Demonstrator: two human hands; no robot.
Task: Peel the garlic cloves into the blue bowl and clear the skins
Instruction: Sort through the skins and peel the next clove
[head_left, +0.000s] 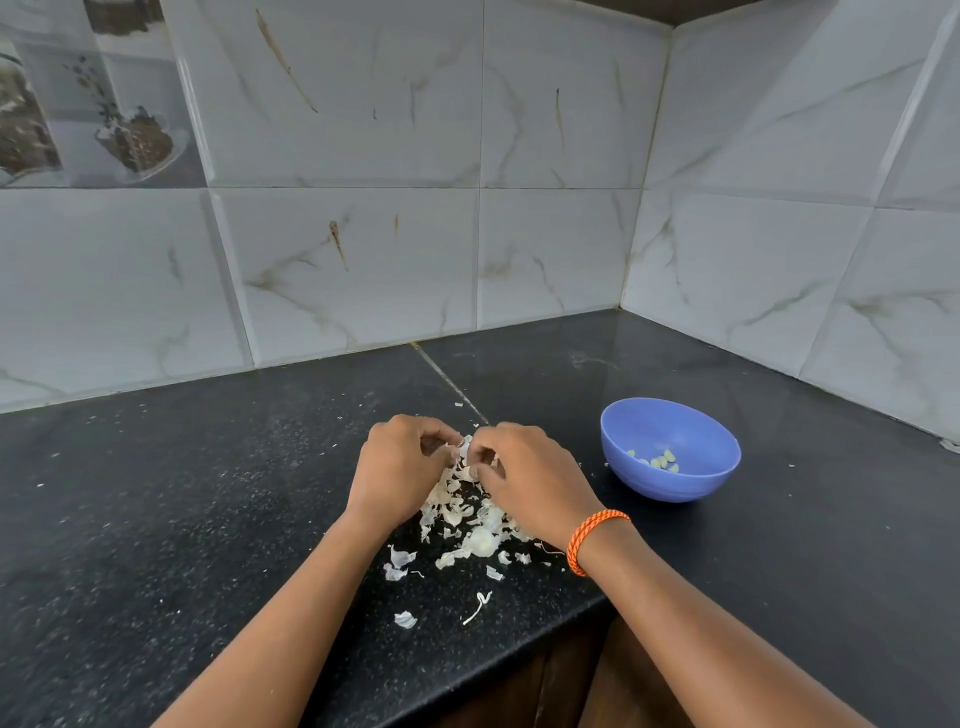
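The black table (208, 493) carries the blue bowl (670, 449) at three o'clock of the hands, peeled cloves (660, 460) inside. The skins (467, 519) pile at centre: papery, feather-light, best swept together. Left hand (400, 467) and right hand (530, 478) curl their fingers, pinching a small, firm, slippery clove (466, 448) by its skin

No legible text or labels, seemingly.
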